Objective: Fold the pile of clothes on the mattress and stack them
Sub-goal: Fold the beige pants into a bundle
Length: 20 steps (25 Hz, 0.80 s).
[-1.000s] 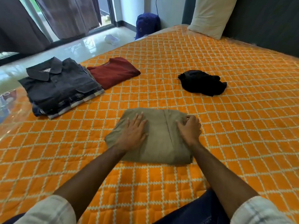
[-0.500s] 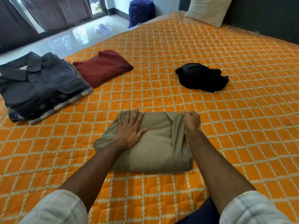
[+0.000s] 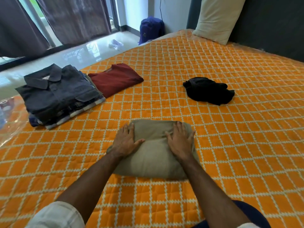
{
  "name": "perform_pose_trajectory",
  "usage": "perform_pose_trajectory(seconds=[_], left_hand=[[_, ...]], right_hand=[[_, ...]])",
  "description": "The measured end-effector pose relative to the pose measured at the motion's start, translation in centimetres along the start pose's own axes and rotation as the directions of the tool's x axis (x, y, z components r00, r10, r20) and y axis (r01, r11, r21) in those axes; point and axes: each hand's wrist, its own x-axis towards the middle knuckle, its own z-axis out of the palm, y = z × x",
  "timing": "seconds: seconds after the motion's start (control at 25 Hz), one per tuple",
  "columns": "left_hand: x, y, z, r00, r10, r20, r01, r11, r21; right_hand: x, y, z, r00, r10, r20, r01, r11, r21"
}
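Left hand [image 3: 125, 142] flat, fingers straight, pressing left part of folded khaki garment [image 3: 154, 155]; right hand [image 3: 180, 142] flat, fingers spread, pressing right part. Garment centred on orange quilted mattress [image 3: 230, 145]. One stack of folded shirts [image 3: 59, 94] far left, one folded maroon shirt [image 3: 115, 79] beside it, one unfolded black garment [image 3: 209, 90] far right. No legible writing.

Khaki folded garment [image 3: 154, 155] near centre. Stack of folded shirts [image 3: 57, 96] at 10 o'clock, maroon folded shirt [image 3: 115, 79] just beside it. Black crumpled garment [image 3: 209, 90] at 1 o'clock. Open mattress [image 3: 246, 145] between them, also at 3 o'clock. Pillow [image 3: 217, 18] far, 1 o'clock.
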Motion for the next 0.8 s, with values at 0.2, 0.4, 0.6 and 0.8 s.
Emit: perform_pose_trajectory(seconds=[0.2, 0.4, 0.6, 0.8], left_hand=[[-1.7, -2.9, -3.8, 0.951, -0.098, 0.294, 0.258, 0.774, -0.578], [-10.3, -1.2, -0.8, 0.863, -0.028, 0.504, 0.466, 0.427, -0.775], [-13.1, 0.4, -1.7, 0.890, -0.088, 0.447, 0.455, 0.139, -0.880], [-14.5, -4.3, -8.1, 0.930, -0.156, 0.332, 0.313, -0.132, -0.940]], right_hand=[[-7.1, -3.3, -1.2, 0.882, -0.446, 0.150, 0.444, 0.895, 0.051], [-13.8, -0.7, 1.0, 0.785, -0.540, 0.305, 0.601, 0.782, -0.162], [-12.9, 2.5, -1.2, 0.859, -0.448, 0.246, 0.490, 0.860, -0.144], [-10.3, -5.4, -8.9, 0.843, -0.527, 0.104, 0.533, 0.846, -0.036]])
